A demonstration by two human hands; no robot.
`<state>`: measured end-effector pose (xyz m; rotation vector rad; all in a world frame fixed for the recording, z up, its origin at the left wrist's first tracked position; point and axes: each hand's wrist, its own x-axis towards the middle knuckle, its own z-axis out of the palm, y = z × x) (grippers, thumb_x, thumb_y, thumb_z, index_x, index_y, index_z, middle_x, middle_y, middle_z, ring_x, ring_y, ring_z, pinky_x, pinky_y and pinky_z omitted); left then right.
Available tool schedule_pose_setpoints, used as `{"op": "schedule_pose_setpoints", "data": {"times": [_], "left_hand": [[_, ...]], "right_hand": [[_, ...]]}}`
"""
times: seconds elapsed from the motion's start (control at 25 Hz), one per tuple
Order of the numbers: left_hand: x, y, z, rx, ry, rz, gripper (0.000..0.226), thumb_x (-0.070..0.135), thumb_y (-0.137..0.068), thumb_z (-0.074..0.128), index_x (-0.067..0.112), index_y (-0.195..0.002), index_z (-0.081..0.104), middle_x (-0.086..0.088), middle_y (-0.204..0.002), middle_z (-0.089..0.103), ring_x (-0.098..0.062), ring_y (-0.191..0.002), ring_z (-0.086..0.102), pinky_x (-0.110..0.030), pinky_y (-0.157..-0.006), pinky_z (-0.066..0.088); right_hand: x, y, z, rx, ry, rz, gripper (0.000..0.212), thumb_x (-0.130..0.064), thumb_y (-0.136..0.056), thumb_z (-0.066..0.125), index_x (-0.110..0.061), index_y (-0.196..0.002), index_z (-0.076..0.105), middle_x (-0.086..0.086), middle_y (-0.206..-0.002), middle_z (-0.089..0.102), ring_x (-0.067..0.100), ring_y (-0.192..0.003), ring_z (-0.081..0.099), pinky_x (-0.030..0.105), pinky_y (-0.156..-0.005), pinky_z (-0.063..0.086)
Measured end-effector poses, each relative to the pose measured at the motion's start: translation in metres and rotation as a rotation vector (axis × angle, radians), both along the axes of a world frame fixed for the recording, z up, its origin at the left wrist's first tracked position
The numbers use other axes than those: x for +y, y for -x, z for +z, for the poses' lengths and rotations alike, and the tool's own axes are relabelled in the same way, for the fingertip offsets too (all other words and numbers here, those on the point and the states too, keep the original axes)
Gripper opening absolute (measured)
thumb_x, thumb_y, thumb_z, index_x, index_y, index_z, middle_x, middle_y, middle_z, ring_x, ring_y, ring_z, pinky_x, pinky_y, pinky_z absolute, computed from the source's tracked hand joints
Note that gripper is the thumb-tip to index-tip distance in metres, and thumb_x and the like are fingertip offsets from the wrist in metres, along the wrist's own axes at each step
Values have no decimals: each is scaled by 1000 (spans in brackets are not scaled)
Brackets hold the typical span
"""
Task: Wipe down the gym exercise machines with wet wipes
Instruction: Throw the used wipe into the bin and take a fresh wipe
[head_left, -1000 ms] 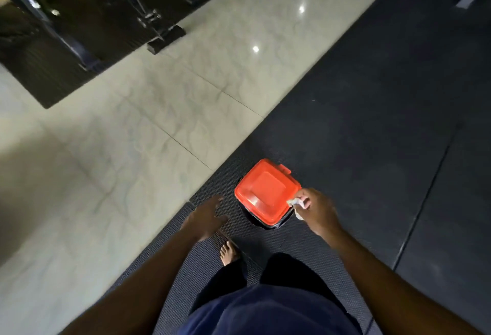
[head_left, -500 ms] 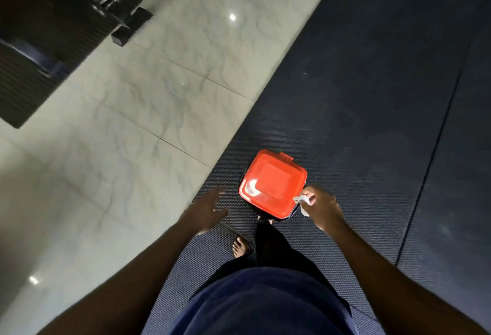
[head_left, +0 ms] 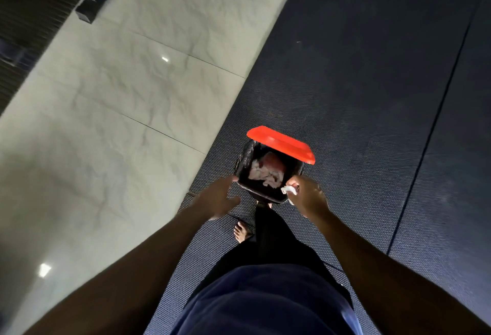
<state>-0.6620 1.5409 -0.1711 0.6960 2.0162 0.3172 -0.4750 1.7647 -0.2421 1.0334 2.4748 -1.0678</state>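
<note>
A small black bin (head_left: 261, 194) stands on the dark rubber mat (head_left: 358, 90) in front of my feet. Its red lid (head_left: 281, 144) is tipped up at the far side, and crumpled white wipes (head_left: 267, 174) lie inside on a black liner. My right hand (head_left: 307, 196) grips a used white wipe (head_left: 288, 190) just over the bin's near right corner. My left hand (head_left: 218, 197) hovers with fingers spread at the bin's near left corner, holding nothing.
Pale marble floor tiles (head_left: 114, 90) run along the left of the mat. A dark ribbed mat with machine feet (head_left: 87, 7) lies at the top left. My bare foot (head_left: 240, 231) rests on the mat below the bin.
The red lid has swung up, baring the wipes inside the bin. Both hands have come closer to the bin's near corners, and the view has tilted down.
</note>
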Motion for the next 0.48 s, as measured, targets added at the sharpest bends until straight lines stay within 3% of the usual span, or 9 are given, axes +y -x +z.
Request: {"op": "schedule_pose_setpoints", "data": {"times": [0.24, 0.48], "left_hand": [[13, -7, -4, 3, 4, -50, 70, 46, -99, 65, 25, -159, 35, -11, -158, 45, -25, -134, 56, -50, -109, 48], [10, -12, 0, 24, 17, -56, 71, 47, -99, 65, 25, -159, 35, -11, -157, 48, -25, -132, 58, -48, -110, 48]], "right_hand": [[7, 19, -10, 10, 14, -13, 38, -21, -87, 76, -12, -121, 62, 3, -116, 60, 19, -105, 60, 34, -79, 52], [17, 3, 2, 46, 12, -3, 29, -21, -87, 75, -16, -113, 64, 1, -110, 63, 17, -96, 63, 39, -79, 57]]}}
